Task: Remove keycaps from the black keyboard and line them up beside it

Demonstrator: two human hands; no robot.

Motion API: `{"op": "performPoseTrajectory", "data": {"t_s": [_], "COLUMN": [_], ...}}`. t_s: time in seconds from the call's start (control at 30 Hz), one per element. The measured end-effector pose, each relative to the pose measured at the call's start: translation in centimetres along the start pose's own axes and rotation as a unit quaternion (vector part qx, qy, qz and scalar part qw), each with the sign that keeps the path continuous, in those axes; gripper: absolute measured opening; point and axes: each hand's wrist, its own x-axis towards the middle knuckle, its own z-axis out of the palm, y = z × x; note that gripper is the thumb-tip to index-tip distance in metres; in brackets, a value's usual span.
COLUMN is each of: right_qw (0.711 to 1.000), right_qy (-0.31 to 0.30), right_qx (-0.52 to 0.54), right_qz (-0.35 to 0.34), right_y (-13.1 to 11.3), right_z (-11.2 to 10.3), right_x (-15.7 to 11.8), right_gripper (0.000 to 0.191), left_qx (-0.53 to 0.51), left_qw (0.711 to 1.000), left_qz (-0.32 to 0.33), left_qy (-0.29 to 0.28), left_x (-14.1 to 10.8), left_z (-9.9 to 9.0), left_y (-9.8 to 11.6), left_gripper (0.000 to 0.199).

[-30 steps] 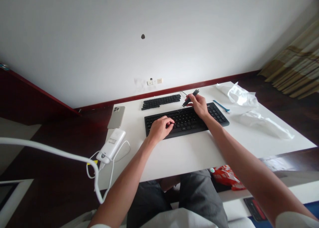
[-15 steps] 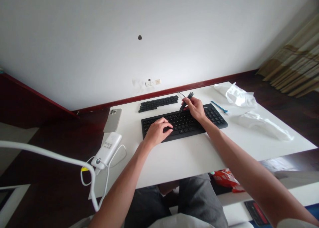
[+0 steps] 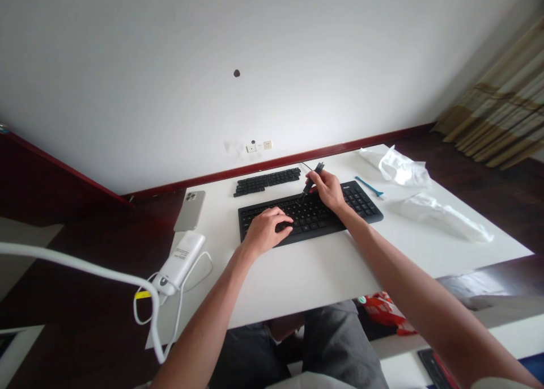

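Note:
A black keyboard (image 3: 312,228) lies on the white table in front of me. My left hand (image 3: 267,229) rests over its left part, fingers curved and thumb apart from them, gripping nothing. In my right hand (image 3: 328,189) is a black keycap puller (image 3: 312,179) with thin wire prongs, held slanted with its tip down at the upper rows of keys. Whether the prongs grip a key is too small to tell. Behind the keyboard, loose black keycaps (image 3: 267,181) lie laid out in rows.
On the left are a phone (image 3: 189,210) and a white power bank (image 3: 179,261) with a white cable (image 3: 181,309). A blue brush-like tool (image 3: 369,186) lies right of the keyboard, near crumpled clear plastic bags (image 3: 402,166). The wall stands behind the white table (image 3: 297,275).
The view has shifted slightly, so everything sits a little lower and further left. Both hands and the keycap puller keep nearly the same place over the keyboard.

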Motion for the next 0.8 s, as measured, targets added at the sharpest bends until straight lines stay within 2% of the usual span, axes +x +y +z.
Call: {"op": "performPoseTrajectory", "data": {"t_s": [0.23, 0.37, 0.6, 0.7, 0.8], "right_qw": [1.000, 1.000, 1.000, 1.000, 1.000], "right_qy": [0.009, 0.011, 0.012, 0.013, 0.009], "right_qx": [-0.021, -0.023, -0.021, -0.017, -0.009], "right_qz": [0.006, 0.013, 0.018, 0.022, 0.022], "right_y": [0.5, 0.4, 0.7, 0.8, 0.7], "right_z": [-0.1, -0.2, -0.2, -0.2, -0.2], "right_x": [0.2, 0.2, 0.3, 0.3, 0.3], "right_gripper": [0.057, 0.056, 0.056, 0.057, 0.058], "left_qx": [-0.033, -0.006, 0.060, 0.091, 0.132], "left_qw": [0.999, 0.997, 0.980, 0.976, 0.976], "left_qz": [0.002, -0.026, -0.095, -0.112, -0.113], "left_qy": [0.020, 0.074, 0.164, 0.161, 0.135], "left_x": [0.1, 0.2, 0.6, 1.0, 2.2], "left_z": [0.2, -0.7, -2.1, -2.2, -2.3], "left_y": [-0.1, -0.8, -3.3, -3.3, -2.9], "left_gripper": [0.016, 0.017, 0.015, 0.014, 0.012]}}
